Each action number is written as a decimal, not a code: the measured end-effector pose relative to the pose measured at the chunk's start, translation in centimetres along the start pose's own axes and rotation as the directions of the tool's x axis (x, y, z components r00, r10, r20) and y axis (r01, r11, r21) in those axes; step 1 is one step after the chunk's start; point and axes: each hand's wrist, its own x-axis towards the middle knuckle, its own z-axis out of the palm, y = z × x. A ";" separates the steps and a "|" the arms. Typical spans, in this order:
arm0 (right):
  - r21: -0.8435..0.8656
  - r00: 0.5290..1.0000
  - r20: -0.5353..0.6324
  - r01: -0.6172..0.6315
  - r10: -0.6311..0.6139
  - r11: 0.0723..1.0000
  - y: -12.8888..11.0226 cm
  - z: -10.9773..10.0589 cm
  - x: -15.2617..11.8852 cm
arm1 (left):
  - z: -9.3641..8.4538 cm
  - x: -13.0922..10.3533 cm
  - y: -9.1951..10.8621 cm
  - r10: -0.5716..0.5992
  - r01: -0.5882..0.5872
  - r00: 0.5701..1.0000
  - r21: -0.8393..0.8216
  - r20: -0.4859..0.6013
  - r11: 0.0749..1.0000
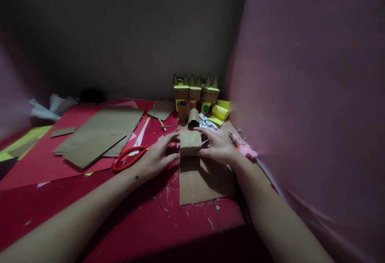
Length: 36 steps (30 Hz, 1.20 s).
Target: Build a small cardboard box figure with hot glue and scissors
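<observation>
Both hands' grip [190, 144] flanking cardboard block [190, 142]

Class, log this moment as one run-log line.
left hand: on cardboard block | right hand: on block | scissors: beside left hand | glue gun: right of block

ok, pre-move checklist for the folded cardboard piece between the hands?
1. Left hand on the cardboard piece: ok, fingers at its left edge.
2. Right hand on it: ok, at its right side.
3. Piece sits on the flat cardboard sheet: ok.
4. Red scissors out of the way: not ok, right by the left hand.
5. Pink glue gun clear: ok, apart, beside the right wrist.
6. Glue on the piece: cannot tell.
</observation>
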 end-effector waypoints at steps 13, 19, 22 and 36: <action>0.060 0.993 -0.097 -0.059 0.064 0.996 -0.5 -2.6 -0.4 | -0.6 0.0 0.3 0.106 -0.112 0.993 0.181 0.046 0.977; 0.400 0.974 -0.215 0.015 0.078 0.916 -1.1 -2.9 -1.0 | 0.0 -0.3 1.1 0.207 -0.329 0.902 0.293 0.379 0.898; 0.455 0.981 -0.174 -0.001 0.090 0.891 -1.0 -2.5 -1.0 | 0.0 0.1 -0.6 0.060 -0.161 0.978 0.544 0.199 0.823; 0.535 0.997 -0.041 -0.038 0.071 0.844 -0.4 -1.9 -0.9 | -0.2 0.5 -0.5 0.048 -0.069 0.998 0.685 0.049 0.725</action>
